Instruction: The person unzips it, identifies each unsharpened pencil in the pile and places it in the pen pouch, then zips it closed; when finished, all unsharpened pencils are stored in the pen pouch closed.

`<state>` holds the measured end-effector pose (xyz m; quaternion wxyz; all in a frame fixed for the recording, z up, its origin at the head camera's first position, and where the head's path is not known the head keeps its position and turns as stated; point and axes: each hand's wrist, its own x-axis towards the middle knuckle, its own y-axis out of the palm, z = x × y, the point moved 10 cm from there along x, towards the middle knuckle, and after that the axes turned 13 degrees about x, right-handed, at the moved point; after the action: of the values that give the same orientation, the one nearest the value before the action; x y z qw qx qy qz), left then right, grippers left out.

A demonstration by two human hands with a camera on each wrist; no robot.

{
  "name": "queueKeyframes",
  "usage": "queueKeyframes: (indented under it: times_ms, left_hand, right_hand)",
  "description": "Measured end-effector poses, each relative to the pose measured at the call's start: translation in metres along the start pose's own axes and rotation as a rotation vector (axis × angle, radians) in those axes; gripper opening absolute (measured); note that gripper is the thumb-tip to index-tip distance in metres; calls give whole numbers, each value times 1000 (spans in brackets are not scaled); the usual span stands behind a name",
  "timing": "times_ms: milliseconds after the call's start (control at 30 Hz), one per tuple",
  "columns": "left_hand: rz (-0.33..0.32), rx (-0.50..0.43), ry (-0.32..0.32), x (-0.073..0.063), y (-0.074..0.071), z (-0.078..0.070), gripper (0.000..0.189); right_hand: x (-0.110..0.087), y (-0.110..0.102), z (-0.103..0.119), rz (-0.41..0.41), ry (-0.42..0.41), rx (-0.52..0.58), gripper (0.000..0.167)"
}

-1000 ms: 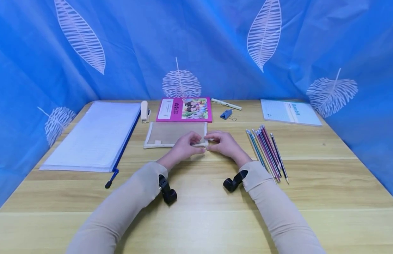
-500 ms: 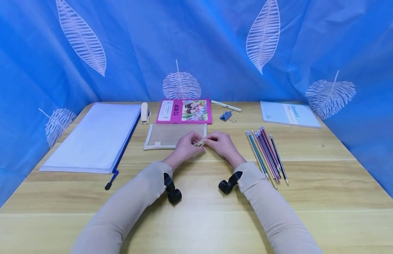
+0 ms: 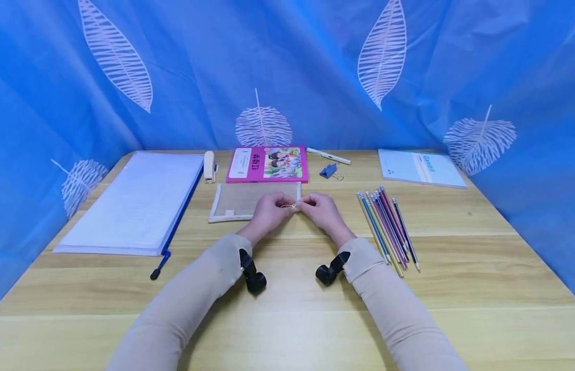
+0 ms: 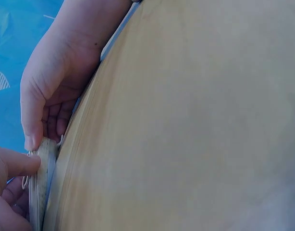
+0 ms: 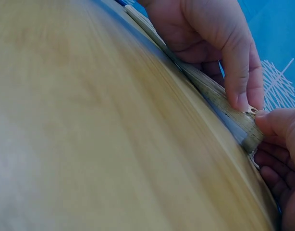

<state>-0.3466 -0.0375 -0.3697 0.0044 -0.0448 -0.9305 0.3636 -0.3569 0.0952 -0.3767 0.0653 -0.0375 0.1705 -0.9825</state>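
A mesh zip pouch [image 3: 236, 198] with a pale border lies flat in the middle of the table, its near right corner between both hands. My left hand [image 3: 268, 214] pinches the zipped edge [image 5: 205, 79] close to that corner; in the right wrist view its thumb lies by a small pale zip pull [image 5: 253, 110]. My right hand [image 3: 322, 211] pinches the corner's end, thumb against the edge and fingers beneath. The two hands' fingertips almost meet. Which hand has the pull itself is hard to tell.
Behind the pouch lie a pink book [image 3: 268, 165], a stapler [image 3: 210, 166], a pen [image 3: 328, 156] and a blue binder clip [image 3: 329, 171]. A white zip document folder [image 3: 134, 201] is left, several pencils [image 3: 387, 229] right, and a notebook [image 3: 422, 167] back right.
The right hand has closed in on the pouch's corner from slightly apart, and both hands now pinch there. The pouch's near right corner has lifted a little.
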Motion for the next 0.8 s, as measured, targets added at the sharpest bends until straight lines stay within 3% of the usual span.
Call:
queueKeyframes:
  times_ms: [233, 400, 633, 800]
  left_hand:
    - [21, -179, -146, 3, -1, 16, 13]
    - [17, -236, -230, 1, -7, 22, 12]
    - [48, -175, -297, -6, -16, 29, 14]
    - [45, -138, -302, -12, -28, 36, 16]
  right_hand:
    - [0, 1, 0, -9, 8, -8, 21]
    - [1, 1, 2, -3, 3, -10, 19]
    - [-2, 0, -1, -5, 33, -35, 16]
    - [-3, 2, 2, -16, 24, -41, 15]
